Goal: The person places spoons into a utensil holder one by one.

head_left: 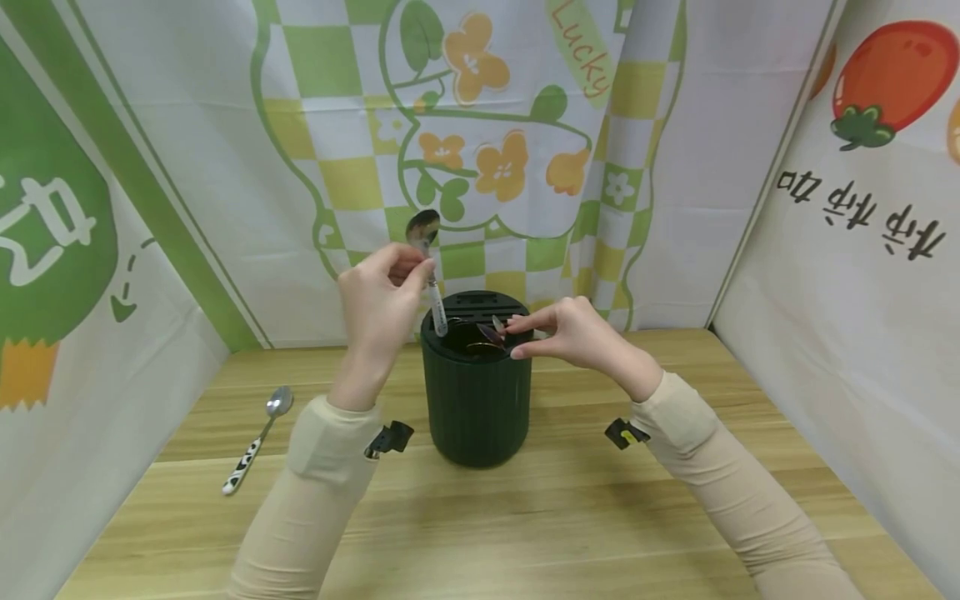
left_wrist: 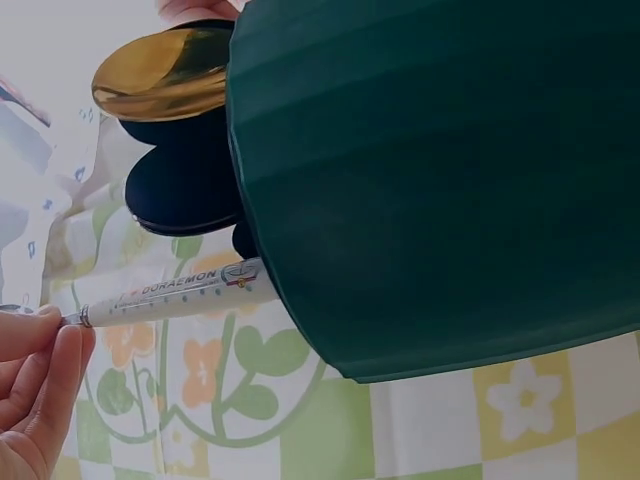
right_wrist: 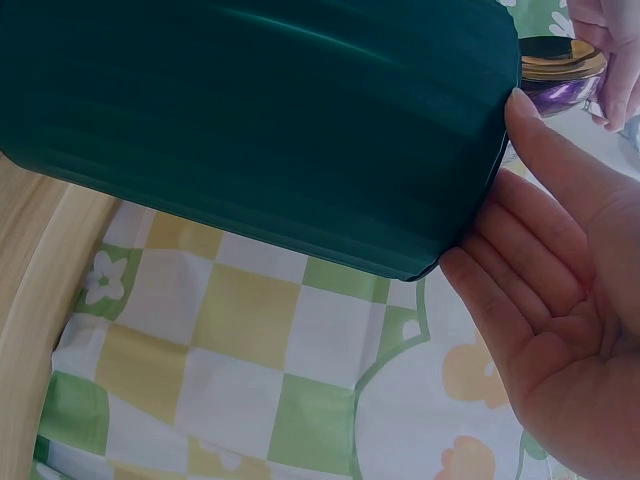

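My left hand (head_left: 382,304) pinches the neck of a spoon (head_left: 437,304) with a white printed handle. Its bowl points up, and the handle's lower end is at the opening of a dark green ribbed utensil holder (head_left: 480,408). In the left wrist view, lettering shows on the spoon's handle (left_wrist: 170,292). My right hand (head_left: 573,333) touches the holder's rim on the right, its fingers fairly straight, as the right wrist view shows. Other spoons stand in the holder, among them a gold spoon (left_wrist: 160,75) with its bowl above the rim; their handles are hidden inside.
Another spoon with a black-and-white handle (head_left: 243,467) lies on the wooden table (head_left: 480,533) at the left. Behind the holder hangs a patterned curtain (head_left: 345,133), with printed white cloth along both sides. The holder's top has narrow slots (head_left: 480,300) at the back.
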The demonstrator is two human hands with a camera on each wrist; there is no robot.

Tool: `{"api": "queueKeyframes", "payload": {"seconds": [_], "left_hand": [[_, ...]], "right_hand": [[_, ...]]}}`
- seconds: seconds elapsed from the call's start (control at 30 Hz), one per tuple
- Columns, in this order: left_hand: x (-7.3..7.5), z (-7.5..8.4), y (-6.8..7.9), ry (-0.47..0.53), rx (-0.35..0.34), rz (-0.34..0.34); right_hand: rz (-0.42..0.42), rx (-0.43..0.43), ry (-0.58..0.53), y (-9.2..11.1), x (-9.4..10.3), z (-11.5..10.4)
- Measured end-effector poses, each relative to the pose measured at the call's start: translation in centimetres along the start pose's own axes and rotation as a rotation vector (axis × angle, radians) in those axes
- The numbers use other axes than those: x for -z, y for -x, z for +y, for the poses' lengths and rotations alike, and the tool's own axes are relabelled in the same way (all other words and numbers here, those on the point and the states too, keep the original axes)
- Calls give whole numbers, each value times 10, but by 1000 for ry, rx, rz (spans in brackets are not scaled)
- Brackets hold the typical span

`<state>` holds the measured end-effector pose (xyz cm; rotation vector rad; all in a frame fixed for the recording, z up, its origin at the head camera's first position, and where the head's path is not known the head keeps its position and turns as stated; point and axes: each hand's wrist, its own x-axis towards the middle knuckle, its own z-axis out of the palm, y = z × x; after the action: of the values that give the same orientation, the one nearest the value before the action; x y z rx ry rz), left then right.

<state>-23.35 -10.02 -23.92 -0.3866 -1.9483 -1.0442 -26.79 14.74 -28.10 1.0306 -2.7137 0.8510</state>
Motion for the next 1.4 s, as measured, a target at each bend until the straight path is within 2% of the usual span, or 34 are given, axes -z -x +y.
{"api": "queueKeyframes", "payload": {"seconds": [0.43, 0.67, 0.87, 1.17, 1.4], "left_hand": [[-6, -4, 5, 25, -38, -40], [-10, -9, 8, 74, -135, -43], [-16, -13, 10, 109, -225, -97], [-22, -22, 14, 139, -261, -165], [-22, -32, 16, 136, -274, -148]], "right_hand": [[-3, -8, 4, 0, 1, -1], [-3, -8, 15, -1, 0, -1], [10, -3, 21, -1, -1, 0], [20, 7, 14, -1, -1, 0], [11, 1, 29, -1, 0, -2]]}}
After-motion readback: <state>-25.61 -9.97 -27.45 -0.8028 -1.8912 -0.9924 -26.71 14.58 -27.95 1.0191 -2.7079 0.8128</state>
